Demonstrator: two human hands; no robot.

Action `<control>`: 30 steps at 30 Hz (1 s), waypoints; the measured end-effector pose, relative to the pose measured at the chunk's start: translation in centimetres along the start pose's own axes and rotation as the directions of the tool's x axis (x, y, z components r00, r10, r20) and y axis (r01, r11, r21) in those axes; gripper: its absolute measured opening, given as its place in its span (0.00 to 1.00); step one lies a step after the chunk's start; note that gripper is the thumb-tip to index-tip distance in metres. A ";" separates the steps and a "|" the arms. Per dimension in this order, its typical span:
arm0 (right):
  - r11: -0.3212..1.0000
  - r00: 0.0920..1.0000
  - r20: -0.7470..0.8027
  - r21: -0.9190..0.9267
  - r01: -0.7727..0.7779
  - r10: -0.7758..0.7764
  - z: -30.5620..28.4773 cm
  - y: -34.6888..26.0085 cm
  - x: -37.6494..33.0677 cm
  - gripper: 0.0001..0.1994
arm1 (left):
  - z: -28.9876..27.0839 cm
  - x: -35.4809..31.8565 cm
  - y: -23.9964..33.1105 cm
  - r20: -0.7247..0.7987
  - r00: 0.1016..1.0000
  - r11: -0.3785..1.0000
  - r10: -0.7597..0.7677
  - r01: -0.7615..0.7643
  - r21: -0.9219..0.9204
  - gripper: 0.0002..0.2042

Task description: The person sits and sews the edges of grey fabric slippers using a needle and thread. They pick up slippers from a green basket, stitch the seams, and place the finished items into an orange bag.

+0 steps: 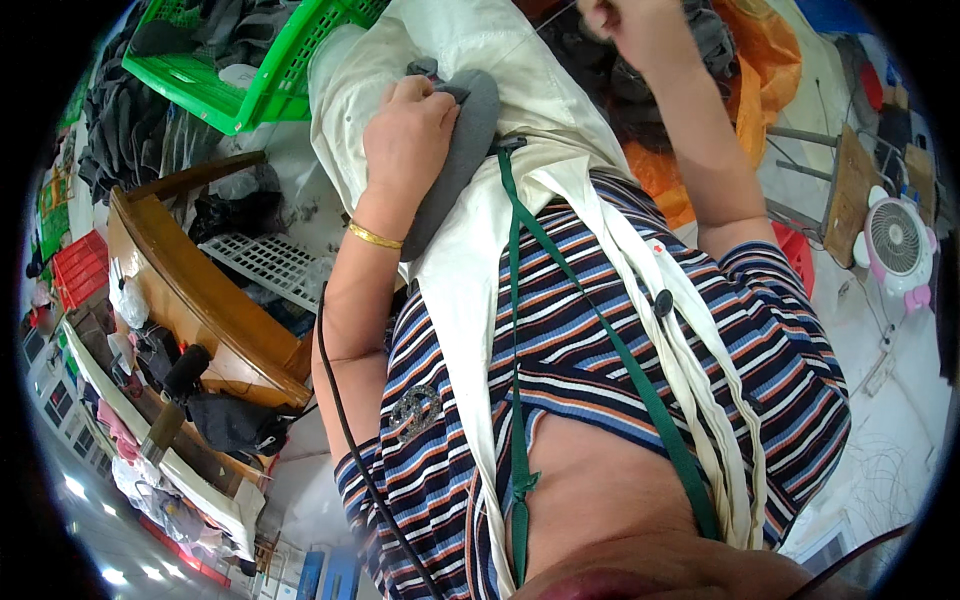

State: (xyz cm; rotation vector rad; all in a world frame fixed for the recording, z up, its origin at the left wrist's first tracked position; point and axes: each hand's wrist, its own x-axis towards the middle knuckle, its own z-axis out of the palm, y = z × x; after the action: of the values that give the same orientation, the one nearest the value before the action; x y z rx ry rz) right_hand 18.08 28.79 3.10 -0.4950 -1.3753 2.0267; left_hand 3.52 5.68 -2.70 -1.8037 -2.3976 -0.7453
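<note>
My left hand [408, 135] is closed over a grey, sole-shaped piece [470, 125], which looks like a slipper or shoe part, on my lap. Its fingers wrap the far end, where a darker bit of material shows by the fingertips. The piece runs back beneath my left wrist, beside a gold bracelet. Up at the far right, my right hand [635, 28] is raised with its fingers pinched together and slightly blurred. A thin line, like a thread, runs toward it from the left; what the fingers hold is too small to make out. A white apron [440, 40] covers my lap.
A green plastic crate [265, 90] with dark pieces stands at the far left. Beyond my right arm, an orange sack [765, 75] lies by a dark pile [620, 85]. A wooden bench [200, 290] is on the left, a fan [897, 235] on the right.
</note>
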 end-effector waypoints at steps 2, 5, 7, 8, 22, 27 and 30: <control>0.980 0.977 -0.112 0.061 0.187 -0.180 -1.1 -1.4 2.3 0.03 | 0.0 -0.1 -0.1 0.030 0.998 0.999 -0.051 0.051 0.002 0.03; 0.949 0.914 -0.266 -0.013 0.314 -0.306 -1.8 -3.0 4.2 0.03 | 0.2 -0.4 -0.6 0.042 0.992 0.987 -0.120 0.124 -0.101 0.04; 0.881 0.929 0.053 -0.300 0.365 -0.366 -0.6 -1.7 3.7 0.04 | 0.6 -0.2 -1.3 0.085 0.974 0.943 -0.211 0.225 -0.243 0.05; 0.895 0.965 0.084 -0.361 0.262 -0.248 0.6 -0.8 2.5 0.05 | 0.9 -0.3 -1.8 0.137 0.950 0.895 -0.280 0.310 -0.322 0.06; 0.060 0.718 0.687 -0.726 0.685 0.108 4.4 6.6 -1.8 0.13 | 3.1 -2.0 -5.0 0.221 0.842 0.630 -0.492 0.519 -0.577 0.09; 0.078 0.597 0.384 -0.878 0.473 0.704 5.5 8.7 -3.6 0.23 | 3.9 -1.8 -6.2 0.329 0.768 0.536 -0.549 0.626 -0.566 0.09; 0.195 0.600 0.401 -0.904 0.379 0.692 4.5 11.3 -4.2 0.21 | 3.4 -1.4 -5.8 0.402 0.722 0.432 -0.563 0.672 -0.602 0.09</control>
State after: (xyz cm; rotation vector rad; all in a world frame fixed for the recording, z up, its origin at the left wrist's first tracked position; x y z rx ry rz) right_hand 15.09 19.92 -5.81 -0.1850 -3.4438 1.0706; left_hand -0.49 4.66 -8.15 -0.9641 -3.1863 -1.9372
